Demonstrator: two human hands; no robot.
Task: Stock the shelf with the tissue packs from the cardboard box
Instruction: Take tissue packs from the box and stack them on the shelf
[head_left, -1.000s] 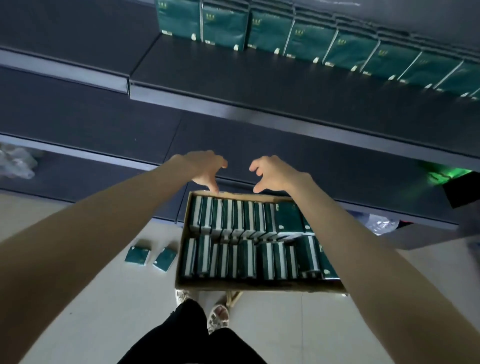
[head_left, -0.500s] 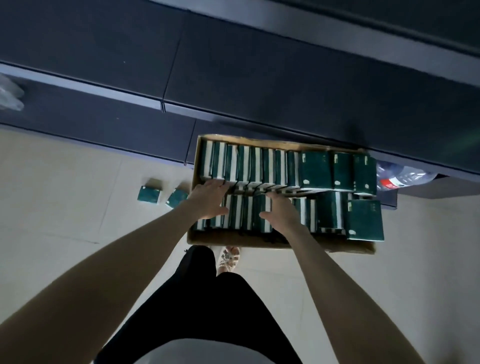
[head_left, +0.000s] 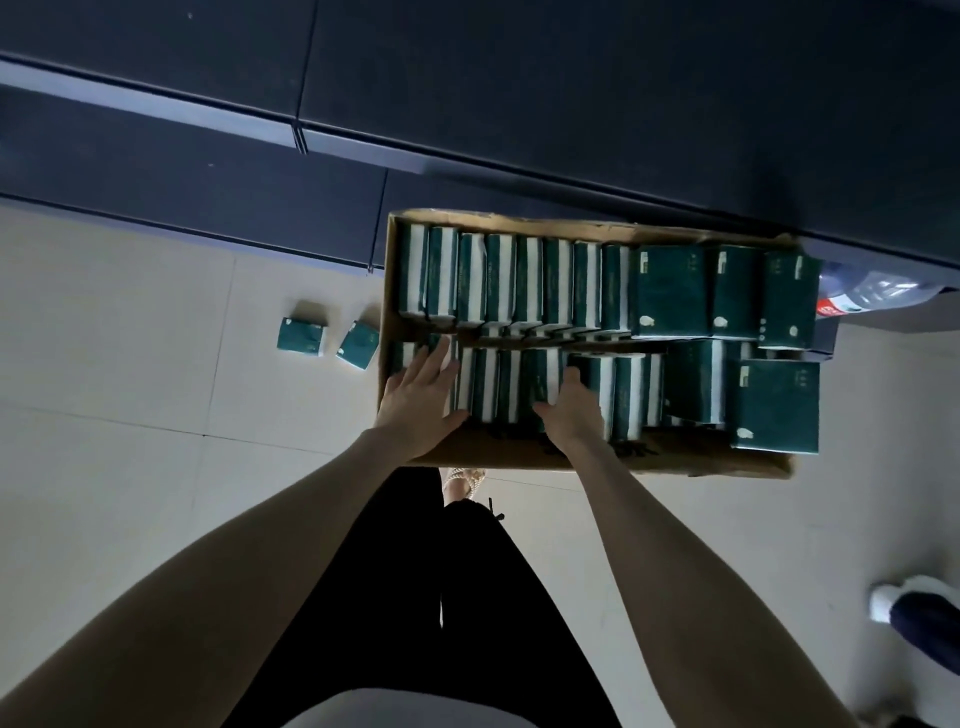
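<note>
On tissue packs (head_left: 540, 280), outstretched left hand (head_left: 418, 402), right hand (head_left: 571, 410)

The light is dim and cool. The pale floor (head_left: 130, 364) left of the left grip (head_left: 421, 395) is the brightest area, so the source probably lies behind the viewpoint. White bands on the tissue packs (head_left: 498, 384) between it and the right grip (head_left: 571, 410) stand out sharply. Beyond both grips the shelf (head_left: 571, 104) sinks to near-black, detail lost. Its edges bow toward the frame borders; the forearms (head_left: 208, 571) look stretched and soft.
</note>
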